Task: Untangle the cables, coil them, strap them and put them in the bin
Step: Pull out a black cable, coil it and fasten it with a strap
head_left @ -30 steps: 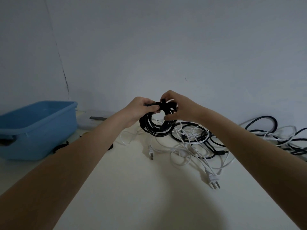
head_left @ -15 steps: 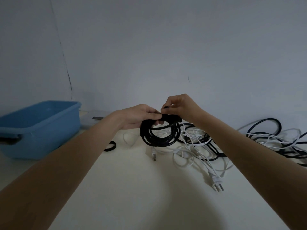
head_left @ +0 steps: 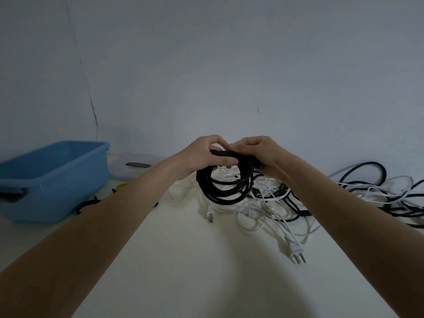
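1. Both hands are up above the desk (head_left: 183, 260), close together, near its back edge in the middle.
2. The left hand (head_left: 204, 154) has its fingers curled round the top of the black coiled cable (head_left: 226, 188), with the thumb on the near side.
3. The right hand (head_left: 259, 152) has bent fingers that grip the top of the same coil, just beside the left hand.
4. The black coiled cable hangs down from the two hands in a round loop of many turns, and its low part is near the desk.
5. Behind and under the coil lies a messy pile of white cables (head_left: 263, 210) and loose black cables (head_left: 293, 203), spread from the middle of the desk to its right edge.
6. A white plug (head_left: 296, 249) with metal pins lies on the desk in front of the pile, nearer to the person.
7. The blue bin (head_left: 57, 177) stands at the left edge of the desk, well apart from the coil.
8. A small black strap (head_left: 88, 205) lies on the desk just beside the bin, partly hidden by the left arm.
9. A pale lid (head_left: 128, 167) lies behind the bin, near the wall (head_left: 206, 65).
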Motion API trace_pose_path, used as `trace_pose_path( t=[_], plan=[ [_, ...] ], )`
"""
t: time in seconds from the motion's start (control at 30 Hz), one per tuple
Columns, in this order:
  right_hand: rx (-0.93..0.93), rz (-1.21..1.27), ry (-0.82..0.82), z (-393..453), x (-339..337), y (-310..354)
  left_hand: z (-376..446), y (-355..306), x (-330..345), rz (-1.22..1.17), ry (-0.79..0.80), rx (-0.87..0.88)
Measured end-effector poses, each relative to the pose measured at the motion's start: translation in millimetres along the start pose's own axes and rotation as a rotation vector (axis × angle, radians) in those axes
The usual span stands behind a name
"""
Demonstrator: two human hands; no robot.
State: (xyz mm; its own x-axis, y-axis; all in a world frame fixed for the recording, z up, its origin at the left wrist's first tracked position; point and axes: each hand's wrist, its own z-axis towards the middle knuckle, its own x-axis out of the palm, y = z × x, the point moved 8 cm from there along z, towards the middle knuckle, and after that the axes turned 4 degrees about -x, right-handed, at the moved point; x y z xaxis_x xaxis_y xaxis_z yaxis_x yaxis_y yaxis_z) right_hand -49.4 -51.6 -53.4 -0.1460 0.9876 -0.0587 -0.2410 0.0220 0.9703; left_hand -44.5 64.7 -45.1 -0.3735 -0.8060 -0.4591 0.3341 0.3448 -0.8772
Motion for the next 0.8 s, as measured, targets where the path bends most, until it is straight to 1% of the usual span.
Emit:
trace_pose_path(
  t=[0.1, 0.17, 0.23, 0.3, 0.33, 0.37, 0.43, 0.47, 0.5, 0.63, 0.73, 0.8],
  plan=[
    [0.114, 0.042, -0.009, 1.1, -4.1, -8.0, -0.9, -3.6, 6.3, 0.001, 0.02, 0.048],
    [0.147, -0.055, -0.071, 0.1, -9.9, -13.3, -1.7, -5.9, 9.7, 0.03, 0.021, 0.078],
    [0.135, -0.159, -0.164, -0.7, -16.1, -17.6, -0.4, -10.3, 10.7, 0.062, 0.015, 0.111],
    [0.141, -0.101, -0.223, -2.7, -18.5, -20.8, 2.6, -15.2, 8.5, 0.132, -0.005, 0.157],
    [0.147, -0.053, -0.221, -2.4, -17.4, -19.7, 4.6, -16.8, 4.6, 0.183, -0.03, 0.176],
    [0.16, -0.018, -0.186, -2.6, -14.0, -18.1, 6.2, -16.4, -0.3, 0.233, -0.059, 0.182],
    [0.18, -0.044, -0.032, -3.1, -3.0, -12.9, 7.5, -13.2, -12.0, 0.266, -0.122, 0.171],
    [0.172, -0.094, 0.051, -3.0, 3.5, -10.3, 6.8, -11.0, -17.1, 0.234, -0.144, 0.164],
    [0.162, -0.112, 0.102, -2.6, 9.0, -9.7, 5.9, -8.2, -21.9, 0.18, -0.166, 0.155],
    [0.124, 0.087, 0.094, 1.4, 19.2, -16.7, 1.2, -0.6, -43.2, -0.046, -0.319, 0.129],
    [0.169, 0.105, 0.161, 1.4, 44.3, -31.2, -3.8, 3.9, -57.9, -0.129, -0.369, 0.11],
    [0.126, 0.09, 0.117, 6.3, 55.6, -31.6, -6.4, 9.4, -65.9, -0.174, -0.393, 0.089]
  ],
)
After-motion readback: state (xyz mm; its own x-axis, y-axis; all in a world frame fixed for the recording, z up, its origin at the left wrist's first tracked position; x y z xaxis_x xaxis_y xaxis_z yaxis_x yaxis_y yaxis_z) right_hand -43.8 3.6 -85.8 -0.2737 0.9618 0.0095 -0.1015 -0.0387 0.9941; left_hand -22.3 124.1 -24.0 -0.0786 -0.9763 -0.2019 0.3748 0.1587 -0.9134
